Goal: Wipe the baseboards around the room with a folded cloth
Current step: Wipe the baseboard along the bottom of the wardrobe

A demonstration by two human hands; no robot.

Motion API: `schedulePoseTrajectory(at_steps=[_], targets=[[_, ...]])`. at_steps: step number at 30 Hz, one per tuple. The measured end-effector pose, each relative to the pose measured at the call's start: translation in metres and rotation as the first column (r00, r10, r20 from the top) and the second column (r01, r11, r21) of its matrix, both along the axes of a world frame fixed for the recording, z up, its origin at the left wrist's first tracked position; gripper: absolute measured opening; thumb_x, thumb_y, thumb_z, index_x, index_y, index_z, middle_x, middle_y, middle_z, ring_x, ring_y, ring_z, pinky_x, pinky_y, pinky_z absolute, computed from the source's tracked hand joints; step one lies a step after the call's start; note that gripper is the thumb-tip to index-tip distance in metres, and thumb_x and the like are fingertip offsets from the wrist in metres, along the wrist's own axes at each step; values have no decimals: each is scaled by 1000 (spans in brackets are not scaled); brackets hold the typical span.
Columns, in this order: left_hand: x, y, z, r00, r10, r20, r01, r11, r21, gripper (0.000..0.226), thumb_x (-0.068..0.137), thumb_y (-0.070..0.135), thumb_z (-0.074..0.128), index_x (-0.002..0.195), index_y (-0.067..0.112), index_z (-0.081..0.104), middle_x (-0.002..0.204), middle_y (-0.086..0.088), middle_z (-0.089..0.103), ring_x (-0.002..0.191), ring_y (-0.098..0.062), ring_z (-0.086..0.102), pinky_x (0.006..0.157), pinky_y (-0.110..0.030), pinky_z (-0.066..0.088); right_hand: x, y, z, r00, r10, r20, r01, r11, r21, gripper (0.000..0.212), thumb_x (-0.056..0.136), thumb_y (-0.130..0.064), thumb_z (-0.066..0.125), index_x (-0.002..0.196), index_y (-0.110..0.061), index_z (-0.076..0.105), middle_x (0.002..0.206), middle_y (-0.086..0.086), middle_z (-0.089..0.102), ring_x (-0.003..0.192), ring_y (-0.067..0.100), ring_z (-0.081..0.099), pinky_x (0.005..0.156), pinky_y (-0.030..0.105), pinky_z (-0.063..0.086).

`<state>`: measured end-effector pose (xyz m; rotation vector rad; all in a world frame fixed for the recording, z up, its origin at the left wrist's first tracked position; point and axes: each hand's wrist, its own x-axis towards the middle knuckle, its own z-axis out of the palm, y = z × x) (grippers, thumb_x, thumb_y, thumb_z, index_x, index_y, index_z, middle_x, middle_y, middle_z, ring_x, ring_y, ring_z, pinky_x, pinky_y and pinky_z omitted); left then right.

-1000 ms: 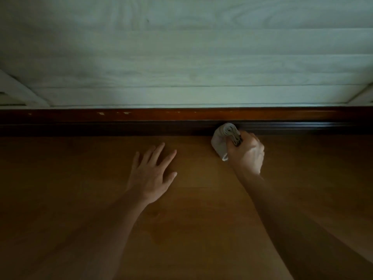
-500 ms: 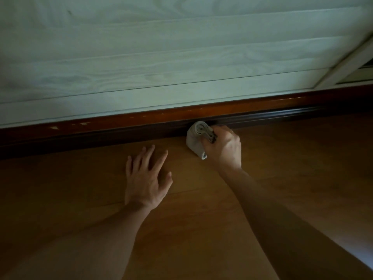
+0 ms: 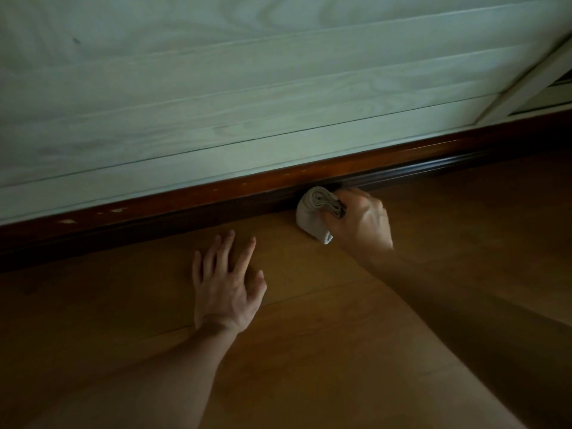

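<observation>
I am looking at the folded cloth [image 3: 309, 215], a pale, rolled-up wad that is sitting right of centre, where the floor [image 3: 340, 351] is meeting the baseboard [image 3: 185, 202]. It is pressing against the dark lower moulding of that reddish-brown board, with its rolled end facing up towards me.

The step in hand, as I am judging it, is a wiping pass along this stretch of board. To do it well, I am thinking the cloth should be travelling flat against the face with steady pressure, riding up over the top ledge as well as the lower groove, since dust is likely sitting on both. A fresh fold should be turning outward once this one is soiling. The light is dim, so I cannot tell how clean the board is.

The right hand [image 3: 362, 221] is gripping the cloth, its fingers curling tightly round the wad with the knuckles towards me; the fingertips are hiding behind the cloth. The forearm is reaching in from the lower right. The left hand [image 3: 226, 283] is lying flat on the floor, fingers straight and spread, holding nothing, apparently bracing the body. Pale wood-grain wall panelling [image 3: 216, 88] is rising above the board.
</observation>
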<state>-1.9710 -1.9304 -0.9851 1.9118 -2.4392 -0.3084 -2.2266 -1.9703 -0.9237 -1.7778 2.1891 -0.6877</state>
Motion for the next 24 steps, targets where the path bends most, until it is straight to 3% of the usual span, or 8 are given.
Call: schedulePoseTrajectory(at_steps=[7,17,20,24], targets=[[0,0,3,999,-39,-6,39,999,23,68,90,64,33,152,37,40,164,-2,29,151,-28,23,121,-58,15,-12,-1,30,998,-28,59,13,969,246,22,87,-35,71,107,-25,72,94,-1,71,83,18,65,69,34,55],[0,-1,1,998,-62,14,62,998,12,66,90,61,31,152,39,36,165,-1,27,151,-27,21,120,-60,17,5,3,0,984,-166,66,161,984,70,13,82,-27,69,91,-18,71,82,4,69,77,27,64,64,34,50],[-1,-2,-1,998,-58,25,58,998,3,64,92,60,31,151,38,37,164,-2,28,151,-28,23,119,-61,18,-19,10,-7,951,-295,93,294,956,24,11,84,-25,67,82,-14,69,75,3,66,70,25,62,61,30,45],[-1,-1,-2,998,-50,38,50,999,11,63,92,60,30,151,39,37,164,-2,28,151,-29,23,119,-60,17,-21,9,-12,984,-157,86,162,985,-54,14,83,-22,71,90,-10,71,84,6,67,74,25,63,62,31,48]])
